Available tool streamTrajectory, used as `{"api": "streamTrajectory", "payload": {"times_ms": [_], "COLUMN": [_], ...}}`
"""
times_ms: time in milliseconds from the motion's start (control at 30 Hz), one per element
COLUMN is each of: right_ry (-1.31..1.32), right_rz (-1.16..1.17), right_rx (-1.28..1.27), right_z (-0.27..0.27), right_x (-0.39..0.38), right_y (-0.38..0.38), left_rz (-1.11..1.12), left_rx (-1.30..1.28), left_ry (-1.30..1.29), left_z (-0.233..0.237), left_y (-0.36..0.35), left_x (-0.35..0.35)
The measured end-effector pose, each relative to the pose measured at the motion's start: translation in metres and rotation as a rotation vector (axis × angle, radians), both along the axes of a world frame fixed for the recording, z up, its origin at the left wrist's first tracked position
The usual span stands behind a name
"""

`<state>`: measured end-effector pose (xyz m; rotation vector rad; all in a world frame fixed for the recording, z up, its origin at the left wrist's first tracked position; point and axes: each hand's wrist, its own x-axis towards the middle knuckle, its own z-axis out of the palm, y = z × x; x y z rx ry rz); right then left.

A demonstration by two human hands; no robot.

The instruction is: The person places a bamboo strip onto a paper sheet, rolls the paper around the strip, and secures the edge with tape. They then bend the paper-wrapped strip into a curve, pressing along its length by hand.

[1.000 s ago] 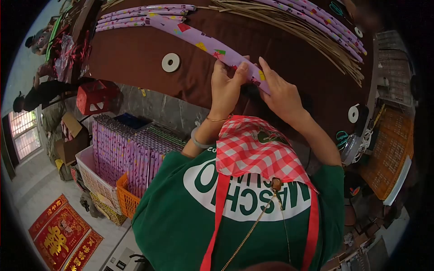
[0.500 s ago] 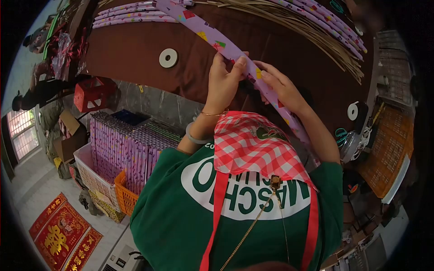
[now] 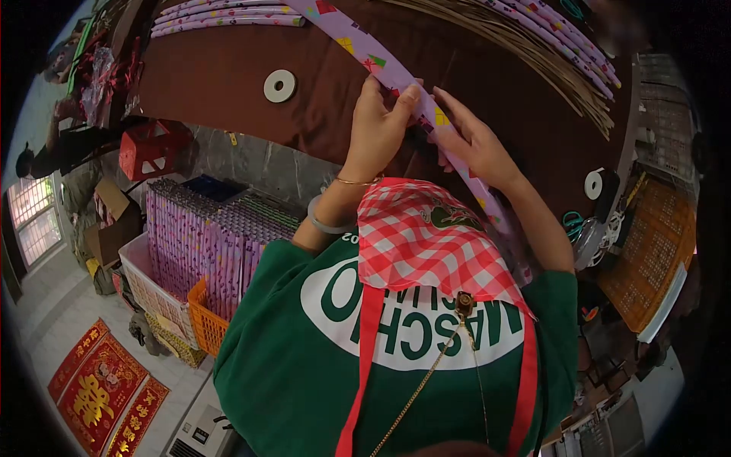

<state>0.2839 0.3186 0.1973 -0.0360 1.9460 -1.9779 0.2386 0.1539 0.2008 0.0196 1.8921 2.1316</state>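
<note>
A long strip of purple patterned paper (image 3: 358, 49) runs slantwise from the top of the view down to the right side of my apron (image 3: 426, 236). My left hand (image 3: 381, 122) is closed on it near the middle, thumb on top. Just to the right, my right hand (image 3: 476, 145) also holds the paper, with its fingers partly hidden behind it. Beneath the paper lies the brown cloth of the table (image 3: 205, 84). A white roll of tape (image 3: 279, 86) rests on the cloth to the left.
Purple wrapped sticks (image 3: 228, 17) lie at the upper left and upper right, beside thin brown strips (image 3: 525, 57). At right are another roll (image 3: 594, 184) and teal scissors (image 3: 572, 225). A red crate (image 3: 152, 150) and a basket (image 3: 141, 263) of purple sticks stand lower left.
My right hand's fingers have lifted and spread a little, with its thumb on the paper. The whole view has shifted slightly; both hands remain at the paper.
</note>
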Motion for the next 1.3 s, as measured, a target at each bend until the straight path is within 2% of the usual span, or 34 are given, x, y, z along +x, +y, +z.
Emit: {"api": "streamTrajectory", "payload": {"times_ms": [33, 167, 233, 400, 467, 533, 600, 700, 767, 800, 867, 900, 967, 1067, 1167, 1300], "right_ry": [-0.224, -0.152, -0.142, -0.025, -0.131, -0.216, -0.301, -0.237, -0.048, -0.049, 0.223, 0.223, -0.141, -0.257, -0.135, -0.099], "right_rz": [-0.023, -0.032, -0.042, -0.078, -0.033, -0.020, -0.008, 0.019, -0.034, -0.036, -0.027, -0.025, -0.055, -0.055, -0.079, -0.048], "right_rx": [-0.076, 0.099, 0.104, 0.199, 0.088, 0.036, -0.020, -0.016, 0.196, 0.196, 0.228, 0.228, -0.080, -0.074, 0.066, 0.185], "right_z": [0.008, 0.010, 0.011, 0.012, 0.015, 0.009, 0.009, 0.019, 0.020, 0.014, -0.001, 0.000, 0.006, 0.020, 0.008, 0.014], "right_x": [-0.002, -0.006, -0.005, -0.001, -0.004, -0.011, -0.015, -0.012, -0.007, -0.005, -0.003, -0.004, -0.007, -0.011, -0.010, -0.009], "right_y": [0.000, -0.007, -0.007, -0.009, -0.006, 0.000, 0.001, -0.006, -0.011, -0.011, -0.011, -0.009, -0.006, -0.007, -0.011, -0.011], "left_rz": [0.012, 0.041, -0.012, -0.013, -0.013, 0.071, 0.074, 0.066, 0.050, 0.054, 0.059, 0.065, 0.071, 0.085, 0.092, 0.121], "left_rx": [0.013, -0.057, -0.180, -0.142, -0.160, -0.036, -0.062, -0.114, -0.140, -0.111, -0.081, -0.059, -0.039, -0.041, -0.132, -0.049], "left_ry": [0.033, 0.106, 0.114, 0.133, 0.160, 0.208, 0.214, 0.194, 0.167, 0.170, 0.174, 0.182, 0.191, 0.146, 0.186, 0.148], "left_z": [-0.001, -0.007, -0.009, -0.014, -0.008, -0.005, -0.008, -0.007, -0.006, -0.004, -0.005, -0.007, -0.007, -0.003, -0.011, -0.008], "left_y": [0.002, 0.008, 0.005, 0.007, 0.011, 0.017, 0.015, 0.011, 0.011, 0.011, 0.011, 0.011, 0.010, 0.011, 0.010, 0.014], "left_x": [0.001, 0.005, 0.005, 0.004, 0.007, 0.008, 0.007, 0.006, 0.005, 0.005, 0.004, 0.003, 0.003, 0.004, 0.005, 0.007]}}
